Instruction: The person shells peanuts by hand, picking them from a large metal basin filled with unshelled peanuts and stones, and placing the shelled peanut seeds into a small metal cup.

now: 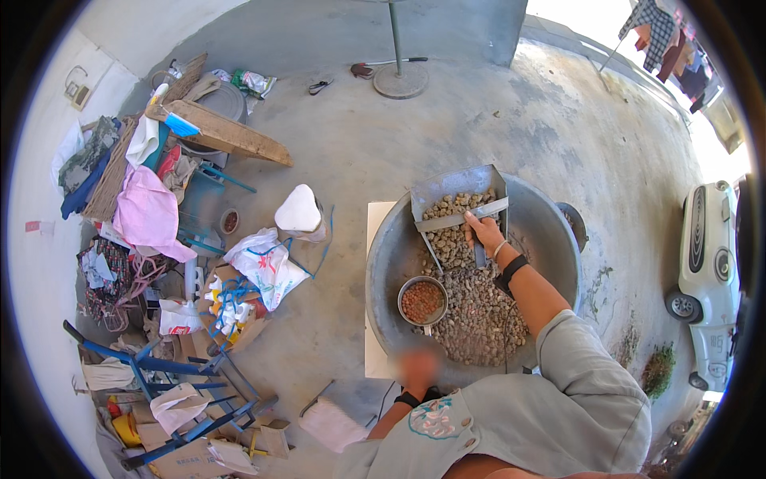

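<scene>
A sheet-metal scoop (458, 179) filled with brown lumps (449, 245) rests inside a wide grey metal basin (383, 263). My right hand (486, 233) is closed on the scoop at its flat crossbar (434, 224). More small lumps (479, 323) cover the basin floor in front of the scoop; whether they are nuts in shells or pebbles is unclear. A round metal pan (399, 299) holding reddish-brown kernels (422, 301) sits at the basin's left side, its short handle (427, 330) towards me. My left hand (417, 366), blurred, is by the near rim, below that handle.
A pale board (377, 347) shows under the basin. To the left are a white-topped container (299, 209), a plastic bag (263, 263), a cardboard box (251, 335), and a blue metal frame (179, 365). Further off are a wooden plank (227, 133) and a round-based stand (401, 82).
</scene>
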Demonstrator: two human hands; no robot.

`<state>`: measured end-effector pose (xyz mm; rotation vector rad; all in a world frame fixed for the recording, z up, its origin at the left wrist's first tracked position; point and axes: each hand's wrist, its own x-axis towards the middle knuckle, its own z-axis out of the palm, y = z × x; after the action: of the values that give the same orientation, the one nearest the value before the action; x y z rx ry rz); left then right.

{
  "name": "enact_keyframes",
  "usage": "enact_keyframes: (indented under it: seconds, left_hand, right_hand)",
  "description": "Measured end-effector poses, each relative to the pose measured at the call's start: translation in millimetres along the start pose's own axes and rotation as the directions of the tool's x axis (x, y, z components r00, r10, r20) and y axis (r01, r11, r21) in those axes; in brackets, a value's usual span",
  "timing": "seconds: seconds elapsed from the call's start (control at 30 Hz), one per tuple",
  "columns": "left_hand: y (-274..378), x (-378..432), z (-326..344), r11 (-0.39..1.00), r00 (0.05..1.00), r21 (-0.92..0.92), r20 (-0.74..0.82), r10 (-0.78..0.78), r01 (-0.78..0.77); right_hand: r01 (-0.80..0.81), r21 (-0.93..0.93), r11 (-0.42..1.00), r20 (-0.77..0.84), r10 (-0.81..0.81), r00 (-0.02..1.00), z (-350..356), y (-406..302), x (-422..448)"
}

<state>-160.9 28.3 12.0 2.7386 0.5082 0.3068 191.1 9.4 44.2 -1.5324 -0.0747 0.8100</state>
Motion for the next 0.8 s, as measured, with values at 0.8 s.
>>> enact_keyframes:
  seconds: [0.8]
  left_hand:
    - [51.2, 58.1, 27.4, 0.991, 0.937, 0.06, 0.337, 0.091, -0.118]
  right_hand:
    - [0.103, 0.131, 0.986, -0.642, 0.005, 0.767, -252.5, 0.8, -425.2]
